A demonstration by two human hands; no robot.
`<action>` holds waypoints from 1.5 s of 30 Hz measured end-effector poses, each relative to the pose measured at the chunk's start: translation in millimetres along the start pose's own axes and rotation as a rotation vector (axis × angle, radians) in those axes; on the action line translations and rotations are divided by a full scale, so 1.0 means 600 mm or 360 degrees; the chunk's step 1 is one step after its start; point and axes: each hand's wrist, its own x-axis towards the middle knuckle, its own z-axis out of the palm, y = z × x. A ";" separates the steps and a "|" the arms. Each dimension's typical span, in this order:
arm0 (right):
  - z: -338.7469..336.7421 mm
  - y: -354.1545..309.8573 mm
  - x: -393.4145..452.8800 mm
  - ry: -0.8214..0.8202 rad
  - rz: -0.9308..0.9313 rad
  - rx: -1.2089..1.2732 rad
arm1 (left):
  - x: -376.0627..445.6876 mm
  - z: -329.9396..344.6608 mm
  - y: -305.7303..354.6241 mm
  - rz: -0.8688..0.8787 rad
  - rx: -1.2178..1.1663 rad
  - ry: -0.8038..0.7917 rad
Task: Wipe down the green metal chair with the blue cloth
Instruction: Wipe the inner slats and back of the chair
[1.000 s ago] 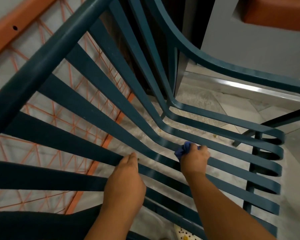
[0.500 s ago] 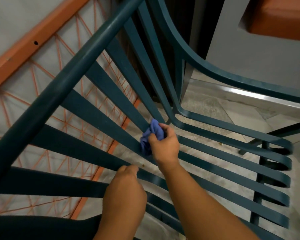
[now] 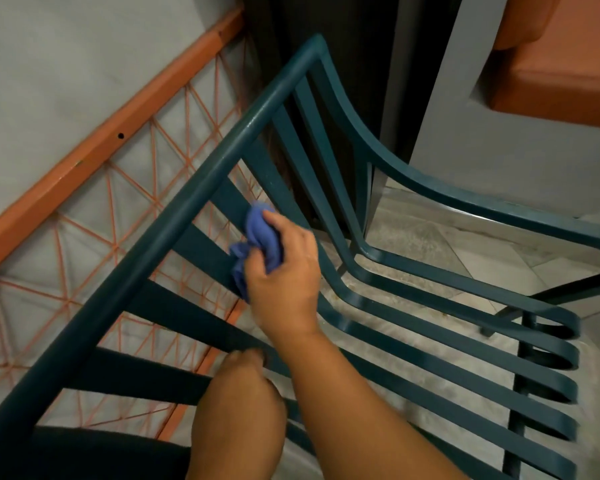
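Blue cloth [image 3: 257,244] is bunched up and gripped in the right hand [image 3: 284,275], pressed on a backrest slat of the green metal chair [image 3: 430,344], center-left of frame, just under the top rail. Left hand [image 3: 243,396] is steadied on a lower slat, bottom center; finger grip can't be told tbh. Looks mid-job imo: seat slats, armrest and legs prob left, no visible clean/dirty diff.

The green metal chair [image 3: 430,344], built of flat painted slats that curve from the backrest into the seat and curl under at the front edge, stands upright on the floor, with the crumpled blue cloth [image 3: 257,244] pressed against a backrest slat just below its top rail.
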 end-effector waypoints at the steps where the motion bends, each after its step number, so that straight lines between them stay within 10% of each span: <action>1: -0.006 0.021 -0.008 0.0046 0.0192 -0.0011 | 0.002 0.000 0.000 0.0012 -0.0045 -0.0026; 5: -0.024 0.039 -0.018 0.0129 0.0612 0.0130 | -0.024 -0.008 -0.009 0.0161 -0.0034 0.0296; 10: 0.011 -0.060 -0.016 -0.0254 -0.0346 0.0190 | 0.017 -0.030 -0.010 -0.0287 -0.0472 0.0110; 13: 0.012 -0.044 -0.019 -0.0265 -0.0552 -0.0041 | 0.000 -0.047 -0.004 0.0027 -0.0361 0.0300; 22: -0.061 0.078 -0.044 -0.0261 0.0460 0.0058 | -0.016 -0.131 0.012 0.0960 -0.0172 0.1042; 31: 0.017 -0.133 0.078 0.0571 -0.0475 0.0143 | 0.071 -0.236 0.063 0.0814 0.0091 0.1268; 37: 0.041 -0.075 0.110 0.0248 -0.0439 -0.0389 | 0.108 -0.235 0.091 0.0891 0.0044 0.1222; 45: -0.047 0.122 0.080 0.0075 0.0953 -0.0277 | 0.132 -0.248 0.118 0.0875 -0.0006 0.1253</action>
